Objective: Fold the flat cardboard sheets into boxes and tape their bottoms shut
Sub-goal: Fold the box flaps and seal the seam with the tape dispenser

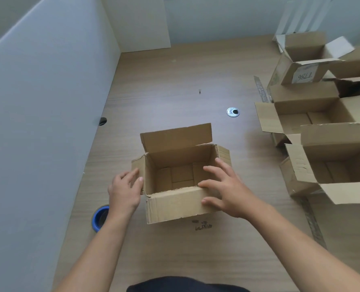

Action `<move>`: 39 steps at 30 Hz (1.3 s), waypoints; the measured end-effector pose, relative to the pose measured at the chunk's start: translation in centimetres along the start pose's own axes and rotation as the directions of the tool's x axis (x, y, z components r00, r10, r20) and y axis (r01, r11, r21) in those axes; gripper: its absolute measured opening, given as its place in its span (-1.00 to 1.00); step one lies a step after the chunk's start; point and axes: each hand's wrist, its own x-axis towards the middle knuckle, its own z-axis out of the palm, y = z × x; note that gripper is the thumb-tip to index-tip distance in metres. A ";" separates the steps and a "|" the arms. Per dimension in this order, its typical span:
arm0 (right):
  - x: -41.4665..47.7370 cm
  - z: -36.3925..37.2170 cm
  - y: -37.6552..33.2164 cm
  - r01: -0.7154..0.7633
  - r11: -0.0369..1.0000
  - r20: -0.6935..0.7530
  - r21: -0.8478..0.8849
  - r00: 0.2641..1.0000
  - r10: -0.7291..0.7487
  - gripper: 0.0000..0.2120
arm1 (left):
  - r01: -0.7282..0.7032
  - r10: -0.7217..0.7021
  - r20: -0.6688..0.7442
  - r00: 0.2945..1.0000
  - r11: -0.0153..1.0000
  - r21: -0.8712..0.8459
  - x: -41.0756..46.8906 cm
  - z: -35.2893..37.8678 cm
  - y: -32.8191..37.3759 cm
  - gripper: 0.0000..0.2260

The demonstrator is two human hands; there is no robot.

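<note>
Head view. A small brown corrugated cardboard box [175,205] stands upright with its top open at the centre of a light wood-grain desk [175,81]. Its rear flap stands up and its near flap hangs down toward the person; folded bottom flaps show inside. The left hand [123,190], fingers relaxed and only lightly curved, rests against the box's left side flap without gripping it. The right hand [227,192], fingers spread and straight, presses on the near right corner, with fingertips over the rim. A blue-cored roll of tape [99,218] lies on the desk just beside the left forearm. Several open brown cardboard boxes [322,114] crowd the desk's right side, well apart from the small box. A round metal cable grommet [233,112] sits between them.
</note>
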 end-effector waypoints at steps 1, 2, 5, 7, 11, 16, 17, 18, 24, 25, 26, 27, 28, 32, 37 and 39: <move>0.1 0.2 0.1 0.031 0.999 -0.045 -0.039 0.998 -0.033 -0.42 | -0.035 0.036 -0.037 0.999 0.999 0.030 -0.3 0.3 0.3 -0.64; 0.1 0.6 0.2 0.063 0.994 -0.111 -0.085 0.991 -0.072 -0.51 | -0.060 0.062 -0.042 0.997 0.997 0.038 -0.7 0.5 0.9 -0.63; 0.2 1.9 0.5 0.073 0.982 -0.240 -0.172 0.964 -0.114 -0.67 | -0.097 0.101 0.101 0.990 0.994 -0.050 -1.3 1.5 1.2 -0.64; 0.4 2.7 0.4 0.056 0.986 -0.256 -0.157 0.962 -0.096 -0.60 | -0.053 0.067 0.133 0.989 0.993 -0.106 -1.8 1.7 1.4 -0.61; 0.4 3.9 0.4 0.052 0.985 -0.337 -0.167 0.935 -0.107 -0.67 | -0.019 0.041 0.150 0.988 0.989 -0.144 -2.2 1.3 1.4 -0.54; 0.3 3.8 0.7 0.098 0.982 -0.375 -0.161 0.914 -0.152 -0.83 | -0.206 0.202 0.038 0.979 0.966 0.156 -2.2 0.5 1.6 -0.51; 0.2 3.7 0.8 0.103 0.982 -0.371 -0.160 0.915 -0.156 -0.84 | -0.302 0.315 -0.015 0.949 0.922 0.244 -2.1 0.5 1.8 -0.54; 0.1 3.7 1.0 0.107 0.981 -0.364 -0.163 0.917 -0.161 -0.83 | -0.402 0.437 -0.051 0.898 0.863 0.306 -1.8 0.5 2.1 -0.58; -1.1 3.1 1.0 0.138 0.975 -0.293 -0.177 0.938 -0.186 -0.83 | -0.577 0.609 0.078 0.789 0.693 0.432 1.2 1.4 4.0 -0.53; -1.0 2.9 0.8 0.123 0.975 -0.273 -0.185 0.947 -0.171 -0.78 | -0.538 0.541 0.127 0.831 0.727 0.427 1.5 1.9 3.9 -0.56; -0.9 2.8 0.6 0.109 0.975 -0.253 -0.196 0.955 -0.158 -0.73 | -0.507 0.492 0.153 0.857 0.753 0.418 1.7 2.4 3.7 -0.60; -0.8 2.8 0.4 0.092 0.974 -0.235 -0.208 0.962 -0.141 -0.69 | -0.493 0.475 0.150 0.867 0.774 0.396 1.8 2.8 3.4 -0.66; -0.8 2.9 0.3 0.077 0.972 -0.223 -0.223 0.966 -0.128 -0.66 | -0.481 0.469 0.124 0.875 0.805 0.347 1.8 3.0 3.1 -0.72; -1.3 3.7 0.4 0.055 0.959 -0.254 -0.278 0.959 -0.129 -0.66 | -0.431 0.422 0.087 0.903 0.882 0.192 2.1 3.4 2.6 -0.81; -1.7 4.2 -0.4 0.021 0.930 -0.284 -0.367 0.949 -0.133 -0.66 | -0.411 0.405 0.069 0.912 0.893 0.182 1.7 3.7 1.9 -0.82; -1.7 3.7 -1.4 0.037 0.904 -0.236 -0.426 0.960 -0.151 -0.70 | -0.399 0.394 0.062 0.917 0.898 0.184 1.6 3.8 2.1 -0.81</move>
